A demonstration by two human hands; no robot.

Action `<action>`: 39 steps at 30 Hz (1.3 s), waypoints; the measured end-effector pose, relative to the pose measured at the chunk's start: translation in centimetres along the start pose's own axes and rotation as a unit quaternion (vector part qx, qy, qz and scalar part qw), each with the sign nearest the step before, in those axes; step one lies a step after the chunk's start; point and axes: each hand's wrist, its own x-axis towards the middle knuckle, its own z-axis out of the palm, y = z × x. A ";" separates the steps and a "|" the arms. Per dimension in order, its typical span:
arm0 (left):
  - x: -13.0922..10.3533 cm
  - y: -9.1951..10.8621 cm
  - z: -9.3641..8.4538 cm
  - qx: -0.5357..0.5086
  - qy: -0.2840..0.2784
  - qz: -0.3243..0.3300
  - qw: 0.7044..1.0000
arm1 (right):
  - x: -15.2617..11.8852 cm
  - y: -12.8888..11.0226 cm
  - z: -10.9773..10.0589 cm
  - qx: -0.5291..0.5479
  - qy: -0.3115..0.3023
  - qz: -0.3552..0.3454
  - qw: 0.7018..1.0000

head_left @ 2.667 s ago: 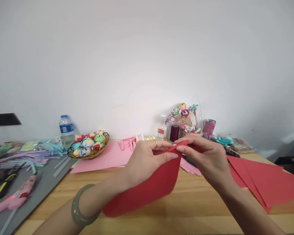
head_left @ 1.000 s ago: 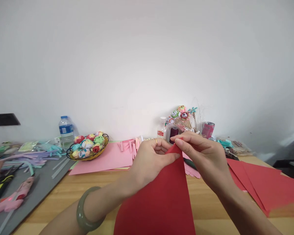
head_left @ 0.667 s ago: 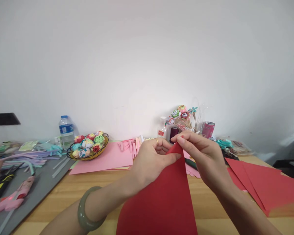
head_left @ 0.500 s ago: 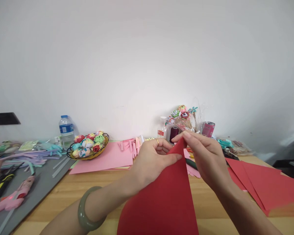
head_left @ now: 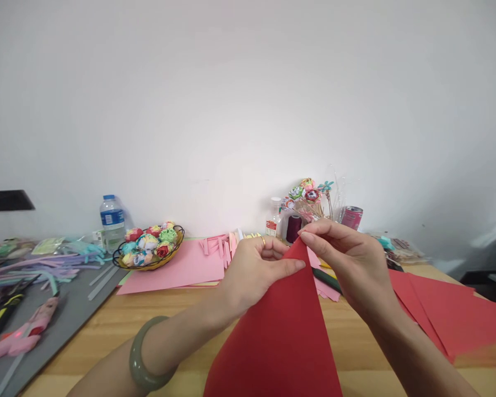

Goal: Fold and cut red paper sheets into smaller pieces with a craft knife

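A large sheet of red paper [head_left: 279, 336] hangs from both my hands above the wooden table, its lower part running out of view at the bottom. My left hand [head_left: 258, 270] pinches it near the upper corner, thumb on the front and the other fingers behind. Just right of that, my right hand [head_left: 347, 259] grips the tip of the corner between thumb and fingertips. The sheet is curved along its left side. A ring and a green bangle [head_left: 143, 355] are on my left hand and wrist.
At left stand a basket of paper flowers [head_left: 151, 248] and a water bottle [head_left: 112, 223]. A pink glue gun [head_left: 25, 336] and pliers [head_left: 8, 311] lie on a grey mat. Flower stems [head_left: 310, 201], a thread spool [head_left: 293, 227] and a can [head_left: 351, 217] stand behind; red sheets [head_left: 454, 314] lie right.
My right hand's fingertips have shifted slightly left and down along the paper's corner, and the tip has moved with them. My left hand has barely moved.
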 end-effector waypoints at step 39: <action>0.2 -0.5 -0.4 -0.090 -0.049 -0.082 0.991 | 1.1 1.8 -0.5 0.168 -0.140 0.110 0.969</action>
